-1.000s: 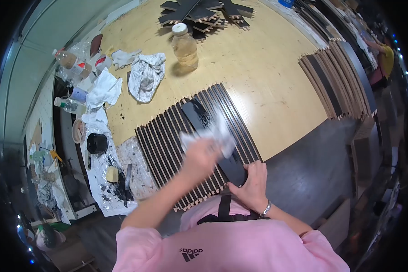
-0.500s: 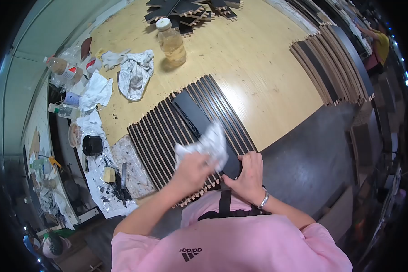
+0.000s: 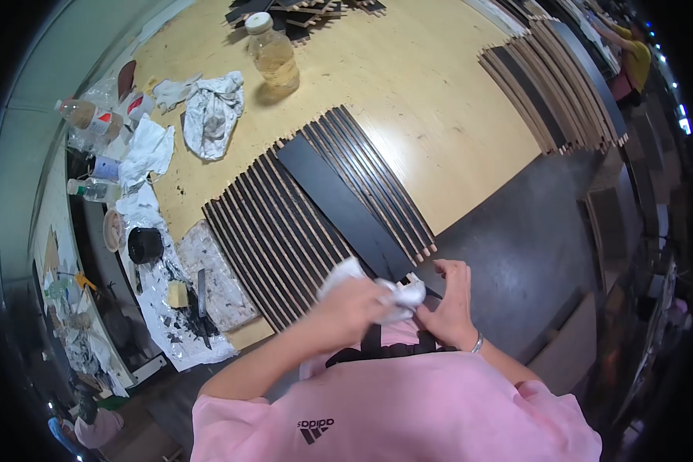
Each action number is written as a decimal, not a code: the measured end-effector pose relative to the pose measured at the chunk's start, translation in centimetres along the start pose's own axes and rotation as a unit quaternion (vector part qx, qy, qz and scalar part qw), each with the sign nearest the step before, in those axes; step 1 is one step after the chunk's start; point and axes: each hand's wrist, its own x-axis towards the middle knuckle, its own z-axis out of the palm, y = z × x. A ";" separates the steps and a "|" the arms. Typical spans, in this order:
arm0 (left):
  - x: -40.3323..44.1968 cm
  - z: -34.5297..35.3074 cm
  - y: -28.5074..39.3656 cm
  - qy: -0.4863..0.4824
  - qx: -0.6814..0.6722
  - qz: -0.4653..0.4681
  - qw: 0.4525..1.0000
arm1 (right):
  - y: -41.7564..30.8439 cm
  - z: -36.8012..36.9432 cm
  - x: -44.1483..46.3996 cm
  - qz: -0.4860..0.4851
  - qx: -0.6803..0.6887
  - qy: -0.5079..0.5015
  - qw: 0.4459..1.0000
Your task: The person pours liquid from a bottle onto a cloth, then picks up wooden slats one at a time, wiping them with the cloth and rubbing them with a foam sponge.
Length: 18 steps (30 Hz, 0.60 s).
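A dark flat board [image 3: 339, 200] lies on a row of narrow dark slats [image 3: 269, 223] with pale pegs at their ends. My left hand [image 3: 350, 308] is closed around a white cloth [image 3: 400, 302] at the near end of the board. On the right, my right hand [image 3: 450, 304] has its thumb and fingers apart, close to the cloth and just off the board's near end; nothing shows between its fingers. The board's top face looks evenly dark, and the cloth covers part of the near edge.
A capped bottle of yellowish liquid [image 3: 273, 58] and a stained cloth [image 3: 212, 115] stand beyond the slats. At left are a black cup [image 3: 145, 245], a yellow sponge [image 3: 178, 293] and bottles. More boards [image 3: 554, 88] are stacked at right, near another person [image 3: 631, 61].
The cloth in my left hand has moved down the board to its near end. My right hand has come off the board's edge and opened. The wet black smear on the board is gone.
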 end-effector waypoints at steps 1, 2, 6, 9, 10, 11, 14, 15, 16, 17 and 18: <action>-0.3 -1.7 -1.0 0.065 0.042 -0.042 0.996 | -0.2 -0.2 -0.1 -0.010 -0.005 0.004 1.000; -0.3 -3.8 -2.2 0.130 0.084 -0.085 0.984 | -0.6 -0.5 0.1 -0.022 -0.010 0.009 1.000; 2.1 -7.2 -2.5 0.293 0.167 -0.182 0.923 | -3.2 0.3 2.1 -0.079 -0.021 0.033 0.996; 3.7 -3.6 -0.7 0.118 0.149 -0.036 0.981 | -3.1 2.6 2.9 -0.090 -0.043 0.035 0.994; 3.4 -2.5 -0.7 0.025 0.123 -0.001 0.992 | -3.0 3.3 3.2 -0.102 -0.054 0.042 0.992; 3.2 -2.7 -2.0 0.026 0.151 -0.005 0.988 | -3.6 3.0 3.6 -0.128 -0.065 0.078 0.987; 3.0 -6.2 -8.5 0.093 0.259 -0.085 0.958 | -3.1 3.1 3.6 -0.084 -0.027 0.032 0.996; 3.0 -8.1 -11.6 0.128 0.284 -0.118 0.943 | -3.3 3.0 3.7 -0.091 -0.027 0.041 0.995; 2.7 -9.5 -15.0 0.200 0.217 -0.236 0.926 | -3.5 3.0 3.7 -0.088 -0.029 0.039 0.995; 1.8 -11.3 -18.4 0.253 0.251 -0.215 0.909 | -3.8 3.0 3.8 -0.087 -0.030 0.039 0.995; 1.2 -12.7 -20.3 0.305 0.285 -0.193 0.888 | -3.9 2.9 3.9 -0.085 -0.031 0.040 0.995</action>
